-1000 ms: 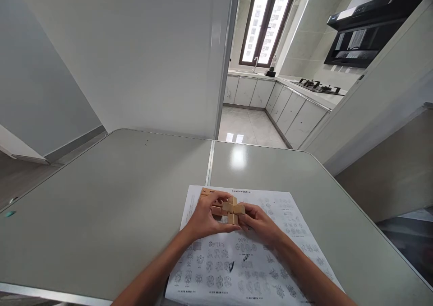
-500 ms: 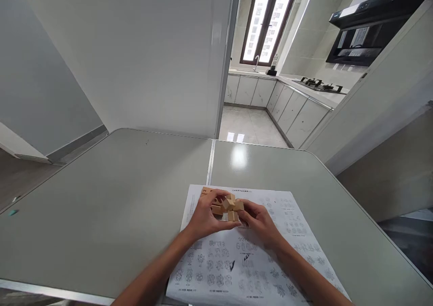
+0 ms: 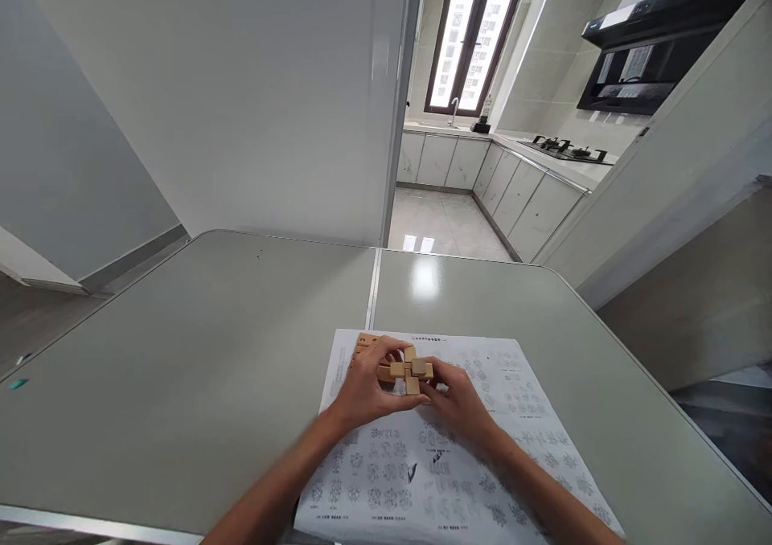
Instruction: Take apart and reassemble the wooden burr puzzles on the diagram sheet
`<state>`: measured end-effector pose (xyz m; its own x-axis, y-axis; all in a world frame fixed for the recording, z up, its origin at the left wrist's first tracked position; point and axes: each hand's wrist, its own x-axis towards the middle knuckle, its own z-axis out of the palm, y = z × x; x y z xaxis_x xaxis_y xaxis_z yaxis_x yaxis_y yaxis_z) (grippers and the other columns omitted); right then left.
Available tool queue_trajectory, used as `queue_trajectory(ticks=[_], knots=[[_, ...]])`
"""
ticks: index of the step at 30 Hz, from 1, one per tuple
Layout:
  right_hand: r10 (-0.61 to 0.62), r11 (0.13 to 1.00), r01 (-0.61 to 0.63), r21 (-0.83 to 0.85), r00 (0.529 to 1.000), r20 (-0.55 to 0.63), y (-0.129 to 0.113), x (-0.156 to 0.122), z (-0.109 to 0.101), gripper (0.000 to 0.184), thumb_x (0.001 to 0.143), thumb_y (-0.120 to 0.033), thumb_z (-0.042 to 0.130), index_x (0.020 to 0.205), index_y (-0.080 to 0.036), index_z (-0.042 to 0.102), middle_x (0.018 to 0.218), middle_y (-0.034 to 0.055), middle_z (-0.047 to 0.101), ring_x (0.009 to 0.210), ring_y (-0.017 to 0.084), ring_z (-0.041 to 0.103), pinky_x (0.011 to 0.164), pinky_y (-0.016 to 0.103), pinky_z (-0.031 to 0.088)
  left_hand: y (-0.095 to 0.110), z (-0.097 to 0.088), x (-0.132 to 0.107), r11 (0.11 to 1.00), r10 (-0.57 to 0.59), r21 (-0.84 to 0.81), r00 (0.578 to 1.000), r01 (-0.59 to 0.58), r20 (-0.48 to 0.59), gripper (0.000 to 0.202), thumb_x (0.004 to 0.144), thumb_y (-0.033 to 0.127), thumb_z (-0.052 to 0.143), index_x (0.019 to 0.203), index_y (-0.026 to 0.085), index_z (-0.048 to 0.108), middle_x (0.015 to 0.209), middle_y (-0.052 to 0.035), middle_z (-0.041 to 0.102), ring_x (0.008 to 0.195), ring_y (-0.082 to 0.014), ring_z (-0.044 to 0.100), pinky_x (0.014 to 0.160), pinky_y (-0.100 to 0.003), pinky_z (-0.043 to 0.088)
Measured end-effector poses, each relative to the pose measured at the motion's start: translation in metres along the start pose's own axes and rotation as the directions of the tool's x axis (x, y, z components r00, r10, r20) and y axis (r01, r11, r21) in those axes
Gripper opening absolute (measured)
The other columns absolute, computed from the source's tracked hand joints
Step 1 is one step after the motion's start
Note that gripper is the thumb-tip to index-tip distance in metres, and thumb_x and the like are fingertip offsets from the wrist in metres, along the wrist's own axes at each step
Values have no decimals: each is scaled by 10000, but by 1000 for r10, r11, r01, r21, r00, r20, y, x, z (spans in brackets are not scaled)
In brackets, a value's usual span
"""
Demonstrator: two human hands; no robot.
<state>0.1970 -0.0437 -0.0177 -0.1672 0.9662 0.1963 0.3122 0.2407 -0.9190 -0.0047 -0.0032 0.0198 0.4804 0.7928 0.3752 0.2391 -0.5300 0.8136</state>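
Note:
A wooden burr puzzle [image 3: 412,370] of interlocking light-brown bars is held just above the paper, between both hands. My left hand [image 3: 371,380] grips it from the left, thumb at its lower end and fingers at its upper end. On the right side, my right hand [image 3: 452,388] pinches it with thumb and fingers. Behind my left hand lies a darker wooden piece with numbers [image 3: 365,340], partly hidden by the fingers. Under everything is a large printed sheet [image 3: 482,465] covered with small diagrams of puzzles.
The grey-green table [image 3: 181,384] has a metal seam [image 3: 374,288] running away from me. A small green object [image 3: 18,383] lies near its left edge. Beyond the table, a doorway opens to a kitchen with a gas stove [image 3: 567,149] and white cabinets [image 3: 437,159].
The burr puzzle has turned in my hands; its cross shape now faces me more squarely. Both hands keep nearly the same place. The view has shifted slightly.

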Motion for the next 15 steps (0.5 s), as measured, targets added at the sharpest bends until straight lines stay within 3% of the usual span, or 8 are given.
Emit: queue_trajectory(ticks=[5, 15], knots=[[-19, 1000, 18, -20, 999, -37, 1, 0, 0, 127, 935, -246, 611, 1023, -223, 700, 830, 11, 716, 695, 174, 589, 630, 281, 462, -3, 1, -1, 1000, 13, 16, 1000, -13, -3, 603, 706, 424, 938, 1185, 264, 609, 1078, -15, 692, 913, -199, 642, 818, -323, 531], [14, 995, -14, 94, 1000, 6, 7, -2, 2, 144, 984, -319, 608, 1074, -230, 677, 911, 34, 720, 770, 201, 641, 682, 306, 507, -1, -1, 0, 1000, 1, 27, 999, -2, 46, 581, 714, 452, 926, 1166, 260, 617, 1087, -30, 697, 894, -207, 647, 814, -342, 544]])
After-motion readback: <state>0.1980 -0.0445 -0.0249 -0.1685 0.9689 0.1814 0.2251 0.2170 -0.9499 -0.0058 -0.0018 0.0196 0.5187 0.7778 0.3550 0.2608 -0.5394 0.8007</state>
